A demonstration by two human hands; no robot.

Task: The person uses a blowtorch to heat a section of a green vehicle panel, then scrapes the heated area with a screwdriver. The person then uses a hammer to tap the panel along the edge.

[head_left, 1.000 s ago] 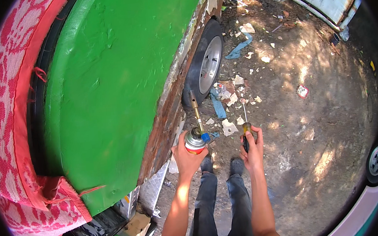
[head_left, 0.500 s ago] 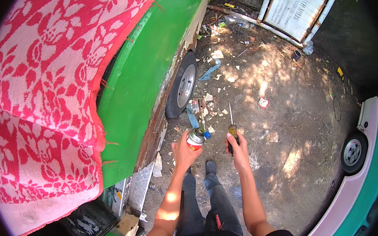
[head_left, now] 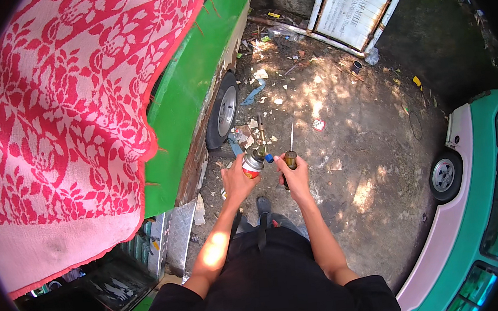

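Littered ground (head_left: 346, 206) is lying beside the green vehicle (head_left: 188, 90). Above it, your left hand (head_left: 238, 182) is gripping a gas torch (head_left: 252, 164), your right hand (head_left: 297, 176) a screwdriver (head_left: 291, 160); wrists turning inward might be knocking them together.

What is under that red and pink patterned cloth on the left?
From under the right edge of the cloth, green bodywork shows; past its lower edge, a dark surface. Whatever lies beneath its middle is covered and cannot be seen.
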